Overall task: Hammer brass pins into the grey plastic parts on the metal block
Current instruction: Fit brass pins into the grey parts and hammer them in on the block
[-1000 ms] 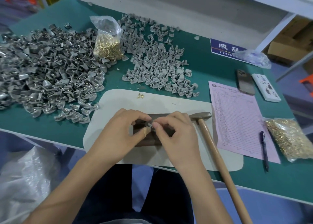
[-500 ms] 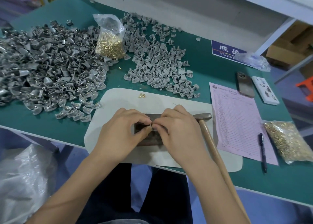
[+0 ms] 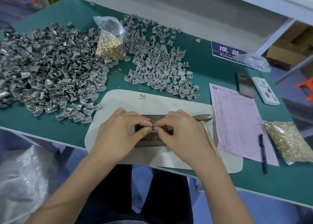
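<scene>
Dark metal block (image 3: 149, 139) sits on a pale mat (image 3: 169, 103) at the near edge of the green table (image 3: 194, 66); every place below is given relative to that block. Both hands meet over the block's top. Left hand (image 3: 118, 137) has fingers curled, taped thumb and forefinger pinching a small grey plastic part (image 3: 153, 127) against the block. Right hand (image 3: 182, 135) is also curled, fingertips pinching at the same part from the right; whether it holds a brass pin I cannot tell, too small and covered. Hammer (image 3: 205, 127) lies just right of the block, head level with the block's far edge, wooden handle running back toward the person under the right wrist, not gripped. A few loose brass pins (image 3: 142, 97) lie on the mat beyond the block. Far left of the block: big heap of grey parts with brass fitted (image 3: 42, 71). Beyond the block: smaller heap of bare grey parts (image 3: 160, 66), with an upright clear bag of brass pins (image 3: 110, 44) between the two heaps. Right of the block: pink form sheet (image 3: 237, 122), black pen (image 3: 263, 152) on its right edge, second bag of brass pins (image 3: 288, 142) lying flat further right. Beyond the sheet: phone (image 3: 244, 87), white power strip (image 3: 265, 93), blue sign (image 3: 227, 51).
</scene>
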`<state>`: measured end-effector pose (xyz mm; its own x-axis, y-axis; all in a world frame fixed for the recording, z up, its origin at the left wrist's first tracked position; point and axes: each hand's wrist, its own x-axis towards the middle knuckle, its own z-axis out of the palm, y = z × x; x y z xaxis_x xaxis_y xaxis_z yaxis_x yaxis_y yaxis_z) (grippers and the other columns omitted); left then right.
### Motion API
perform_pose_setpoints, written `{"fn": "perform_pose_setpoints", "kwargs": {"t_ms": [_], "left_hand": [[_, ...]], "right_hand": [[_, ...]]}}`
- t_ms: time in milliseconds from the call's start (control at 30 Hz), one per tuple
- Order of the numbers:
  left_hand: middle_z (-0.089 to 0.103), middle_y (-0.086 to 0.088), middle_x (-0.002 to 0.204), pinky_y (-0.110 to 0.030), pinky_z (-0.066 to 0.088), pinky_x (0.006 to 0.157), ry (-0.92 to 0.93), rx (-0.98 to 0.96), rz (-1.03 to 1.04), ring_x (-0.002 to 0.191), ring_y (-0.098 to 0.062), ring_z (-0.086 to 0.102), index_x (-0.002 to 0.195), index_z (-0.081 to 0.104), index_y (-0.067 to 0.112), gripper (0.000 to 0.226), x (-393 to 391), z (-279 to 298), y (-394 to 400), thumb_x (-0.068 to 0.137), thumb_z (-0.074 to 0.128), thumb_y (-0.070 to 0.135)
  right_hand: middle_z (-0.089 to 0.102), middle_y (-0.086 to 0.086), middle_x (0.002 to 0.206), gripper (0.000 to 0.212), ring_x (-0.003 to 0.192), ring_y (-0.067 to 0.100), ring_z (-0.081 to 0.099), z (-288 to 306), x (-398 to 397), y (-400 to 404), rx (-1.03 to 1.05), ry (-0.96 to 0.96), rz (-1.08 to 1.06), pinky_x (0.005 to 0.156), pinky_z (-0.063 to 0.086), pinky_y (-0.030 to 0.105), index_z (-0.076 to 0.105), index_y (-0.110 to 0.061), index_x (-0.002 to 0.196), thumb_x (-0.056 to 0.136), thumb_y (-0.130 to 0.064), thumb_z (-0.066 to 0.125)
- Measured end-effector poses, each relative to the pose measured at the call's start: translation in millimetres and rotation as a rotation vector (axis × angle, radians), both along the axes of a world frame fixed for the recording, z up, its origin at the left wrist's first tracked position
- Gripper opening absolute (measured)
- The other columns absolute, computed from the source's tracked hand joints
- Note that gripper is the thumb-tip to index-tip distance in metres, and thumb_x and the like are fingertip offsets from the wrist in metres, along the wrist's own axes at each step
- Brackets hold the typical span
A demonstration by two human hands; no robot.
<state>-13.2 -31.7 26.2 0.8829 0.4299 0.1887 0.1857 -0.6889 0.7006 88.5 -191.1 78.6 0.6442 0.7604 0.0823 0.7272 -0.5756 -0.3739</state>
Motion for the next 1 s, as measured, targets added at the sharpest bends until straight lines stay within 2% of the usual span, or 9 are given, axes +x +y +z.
{"fn": "perform_pose_setpoints", "kwargs": {"t_ms": [200,300,467,633,833,1000], "left_hand": [[0.061,0.045,0.101,-0.026,0.048,0.072,0.001,0.016,0.006,0.094,0.000,0.047,0.091,0.072,0.052,0.011,1.0,0.6,0.3,0.080,0.072,0.051],[0.061,0.046,0.101,-0.024,0.047,0.071,0.004,0.031,0.013,0.094,0.001,0.047,0.091,0.071,0.052,0.013,1.5,-0.1,0.6,0.079,0.070,0.054],[0.058,0.048,0.103,-0.032,0.050,0.072,0.002,0.008,0.011,0.094,0.000,0.048,0.094,0.070,0.051,0.016,2.1,-2.3,0.7,0.079,0.075,0.049],[0.059,0.046,0.104,-0.033,0.051,0.074,0.002,0.006,0.015,0.096,-0.001,0.049,0.093,0.070,0.051,0.013,1.2,-2.6,-0.8,0.081,0.074,0.048],[0.062,0.041,0.103,-0.033,0.050,0.072,0.017,0.033,0.012,0.095,-0.001,0.047,0.093,0.071,0.050,0.010,1.0,0.7,-2.1,0.084,0.073,0.048],[0.063,0.040,0.101,-0.028,0.047,0.069,0.020,0.066,0.016,0.094,0.000,0.047,0.094,0.070,0.049,0.009,1.4,1.4,-2.2,0.085,0.072,0.048]], "right_hand": [[0.063,-0.015,0.084,0.004,0.087,0.006,0.055,1.7,1.5,2.5,0.004,0.021,-0.039,0.068,0.046,0.030,0.073,-0.038,0.090,0.087,-0.037,0.071],[0.064,-0.015,0.087,0.005,0.090,0.007,0.055,1.5,2.8,4.6,-0.024,-0.003,-0.030,0.069,0.045,0.029,0.074,-0.038,0.091,0.089,-0.038,0.070],[0.067,-0.012,0.089,0.005,0.090,0.013,0.060,-3.3,-0.3,10.1,-0.025,-0.072,-0.001,0.067,0.047,0.031,0.075,-0.033,0.087,0.090,-0.032,0.070],[0.060,-0.013,0.071,0.007,0.071,0.008,0.055,-19.1,6.2,3.7,0.157,0.166,-0.088,0.065,0.049,0.035,0.078,-0.033,0.083,0.085,-0.026,0.075],[0.067,-0.019,0.074,0.014,0.072,0.008,0.061,-31.9,5.6,-2.9,0.243,0.293,-0.138,0.065,0.053,0.037,0.077,-0.043,0.091,0.085,-0.031,0.074],[0.064,-0.029,0.071,0.017,0.069,0.004,0.060,-24.6,6.3,-0.6,0.136,0.210,-0.172,0.057,0.045,0.027,0.070,-0.056,0.092,0.083,-0.041,0.073]]}}
